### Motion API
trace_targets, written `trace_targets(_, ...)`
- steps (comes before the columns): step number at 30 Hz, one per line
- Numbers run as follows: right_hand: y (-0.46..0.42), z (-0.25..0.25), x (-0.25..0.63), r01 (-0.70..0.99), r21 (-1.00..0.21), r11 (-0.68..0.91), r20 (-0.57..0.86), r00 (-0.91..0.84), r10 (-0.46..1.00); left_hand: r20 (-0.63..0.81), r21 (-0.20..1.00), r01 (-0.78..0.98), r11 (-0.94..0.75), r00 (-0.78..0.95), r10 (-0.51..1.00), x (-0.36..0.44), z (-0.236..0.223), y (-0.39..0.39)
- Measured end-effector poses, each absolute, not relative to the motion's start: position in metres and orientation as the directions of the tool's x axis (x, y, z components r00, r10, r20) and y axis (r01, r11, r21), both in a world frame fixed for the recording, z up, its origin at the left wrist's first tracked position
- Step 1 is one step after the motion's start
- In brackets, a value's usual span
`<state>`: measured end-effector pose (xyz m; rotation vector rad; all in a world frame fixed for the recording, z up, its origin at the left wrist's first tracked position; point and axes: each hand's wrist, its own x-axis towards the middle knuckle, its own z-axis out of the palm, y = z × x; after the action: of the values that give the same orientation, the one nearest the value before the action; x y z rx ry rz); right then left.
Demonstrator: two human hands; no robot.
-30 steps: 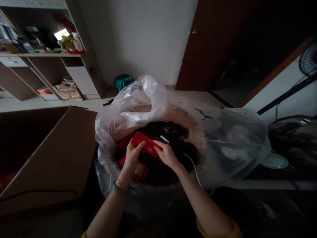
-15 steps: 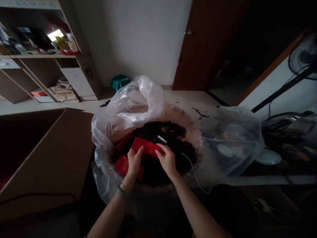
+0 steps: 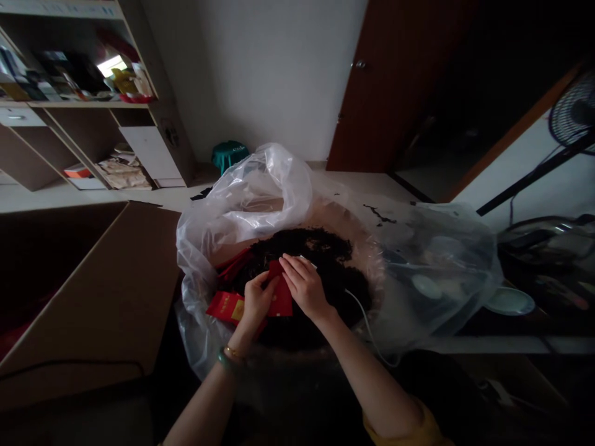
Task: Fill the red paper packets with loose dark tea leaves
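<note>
Swung from crosswise to upright since the earlier frame, the held packet [image 3: 281,302] now stands between both hands, and the right hand [image 3: 307,290] has shifted to its top. One open box [image 3: 102,279] lies at nine o'clock. Clear plastic [image 3: 199,238] surrounds one round tub [image 3: 360,232], bunched high toward eleven. One dark, loose heap [image 3: 320,244] fills much of the tub.

Slightly left of the tub's middle, the held packet is above the heap. The left hand [image 3: 258,300] is partly closed, thumb and fingers pinching its left edge; the right is half open, fingers together and nearly straight over its upper right. For a neat result, I'd keep the left pinch firm, press the top evenly and avoid creasing the body.

Counted: one packet held, one printed packet [image 3: 226,306] at eight o'clock, and more red packets [image 3: 235,265] at ten, overlapping too much to count. One white cord [image 3: 365,313] trails at four; one white piece [image 3: 315,267] is partly behind the right hand. Two bracelets [image 3: 224,357] circle the left wrist.
</note>
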<state>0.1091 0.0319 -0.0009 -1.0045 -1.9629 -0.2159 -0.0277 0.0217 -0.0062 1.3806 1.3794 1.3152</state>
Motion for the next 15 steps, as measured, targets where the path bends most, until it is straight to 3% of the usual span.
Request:
trace_targets(6, 0.024, -0.002, 0.108, 0.668, -0.25, 0.701, 0.835, -0.218, 0.505, 0.122, 0.975, 0.203, -0.095, -0.126, 0.985, -0.032, 0.0, 0.018)
trace_targets(15, 0.03, 0.001, 0.098, 0.617, -0.42, 0.666, 0.701, -0.246, 0.67, 0.16, 0.885, 0.459, -0.078, -0.143, 0.977, -0.053, 0.003, 0.011)
